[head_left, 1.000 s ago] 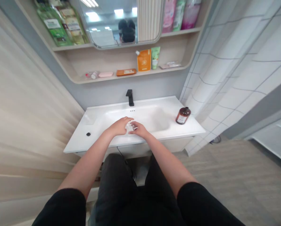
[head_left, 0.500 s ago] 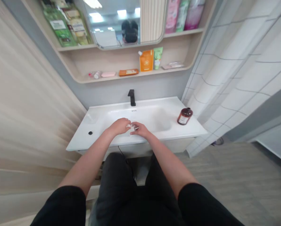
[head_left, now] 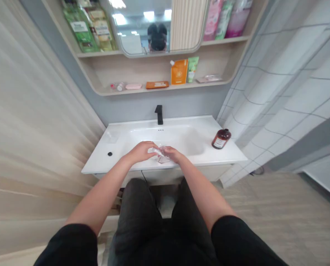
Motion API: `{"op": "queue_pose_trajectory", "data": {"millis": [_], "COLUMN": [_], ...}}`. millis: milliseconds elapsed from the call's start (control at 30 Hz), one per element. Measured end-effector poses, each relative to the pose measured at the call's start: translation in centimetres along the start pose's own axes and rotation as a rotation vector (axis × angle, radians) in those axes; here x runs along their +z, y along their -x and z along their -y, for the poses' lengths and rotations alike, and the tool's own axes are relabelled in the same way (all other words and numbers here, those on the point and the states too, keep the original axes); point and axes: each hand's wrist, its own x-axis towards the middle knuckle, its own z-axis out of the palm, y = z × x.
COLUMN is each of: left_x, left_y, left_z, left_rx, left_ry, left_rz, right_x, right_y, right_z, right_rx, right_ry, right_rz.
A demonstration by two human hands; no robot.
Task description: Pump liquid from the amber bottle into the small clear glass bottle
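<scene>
Over the front rim of the white sink (head_left: pixel 191 142), my left hand (head_left: pixel 143 150) and my right hand (head_left: pixel 173 153) are close together. Between them is a clear, shiny, crinkled piece of plastic (head_left: pixel 163 159), which looks like a thin wrapper. The left fingers pinch its left side, and those of the right hand are closed on its right side. Part of the plastic hangs below the fingertips. Whether anything lies inside it, I cannot tell.
Behind the basin stands a black faucet (head_left: pixel 159 114). A brown bottle (head_left: pixel 221 139) without a cap is on the right counter. A small black round piece (head_left: pixel 110 154) and a clear flat item (head_left: pixel 111 137) lie at left. Several toiletries line the shelf (head_left: pixel 95 89) above.
The hands have moved slightly apart, and more of the clear plastic shows, spread between and below the fingers. The whole view has shifted a little.
</scene>
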Motion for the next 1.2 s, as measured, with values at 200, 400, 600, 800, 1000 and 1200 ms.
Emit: {"op": "queue_pose_trajectory", "data": {"millis": [200,400,600,800,1000,1200], "left_x": [0.9,-7.8,-12.0,-10.6,-8.5,-3.6], "left_y": [5.7,14.7,16.0,13.4,14.7,15.8], "left_z": [4.2,12.5,15.8,15.5,13.5,11.3], "left_rx": [-0.425,-0.894,-1.14,-1.191,-1.008,-1.064], "left_ry": [0.262,-0.039,-0.382,-0.376,-0.616,-0.526], "left_rz": [-0.54,-0.928,-0.76,-0.55,-0.732,-0.454], "right_x": [0.3,0.8,1.1,1.1,1.4,1.6], "right_y": [-0.6,-0.4,-0.5,-0.4,0.0,1.5], "right_z": [-0.4,-0.2,0.0,-0.1,0.5,1.2], "right_rx": [-0.054,-0.085,-0.082,-0.09,-0.119,-0.312], "right_ry": [0.146,0.277,0.292,0.328,0.307,0.335], "right_rz": [-0.196,-0.231,-0.268,-0.287,-0.265,-0.545]}}
